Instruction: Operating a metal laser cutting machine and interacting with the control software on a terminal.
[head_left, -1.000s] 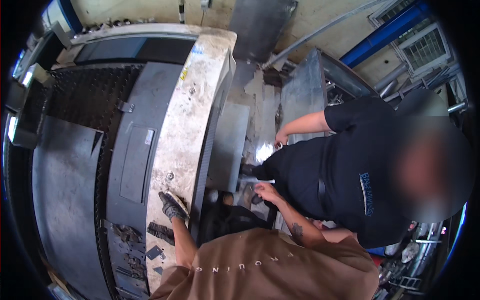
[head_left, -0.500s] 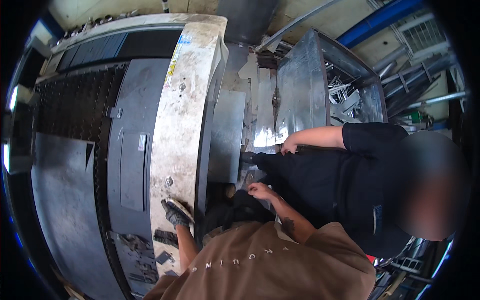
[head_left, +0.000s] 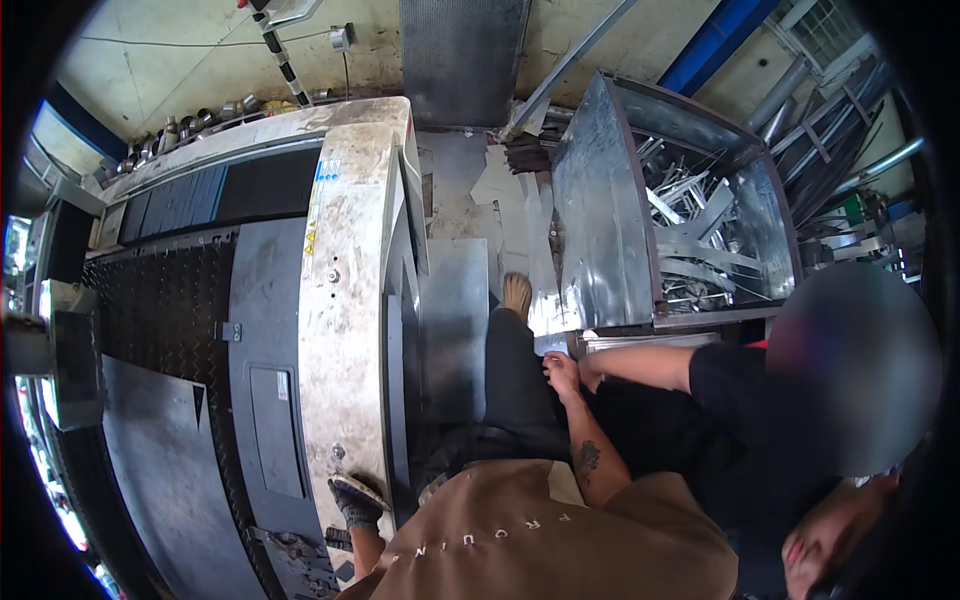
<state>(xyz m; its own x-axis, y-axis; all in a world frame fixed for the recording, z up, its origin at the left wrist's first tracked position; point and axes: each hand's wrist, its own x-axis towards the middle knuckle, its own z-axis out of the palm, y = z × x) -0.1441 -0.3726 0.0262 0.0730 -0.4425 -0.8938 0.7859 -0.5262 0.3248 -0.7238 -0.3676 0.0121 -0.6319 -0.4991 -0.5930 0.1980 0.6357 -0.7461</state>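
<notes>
My left hand [head_left: 358,505], in a dark glove, rests on the white ledge of a machine [head_left: 345,400]. It is closed on a flat oval thing with a pale rim [head_left: 366,490], whose kind I cannot make out. My right hand [head_left: 562,374] is bare and hangs in front of my body, its fingers loosely bent and apart, with nothing visible in them. Right beside it is a co-worker's forearm [head_left: 645,367]; that person's hand is partly hidden behind mine. One of my legs [head_left: 515,365] reaches forward, with a tan shoe [head_left: 517,294] at its end.
Left of the ledge, a metal sheet [head_left: 160,450] lies on the machine's toothed bed [head_left: 165,290]. Ahead, a large metal bin [head_left: 600,200] holds strip scrap [head_left: 700,215]. Sheet pieces [head_left: 455,300] lie by the machine. A person in dark clothes [head_left: 720,430] is close on my right.
The view has tilted up, showing more wall and bin. My leg now extends forward. My right hand has moved right, close to the co-worker's arm. My left hand stays on the ledge.
</notes>
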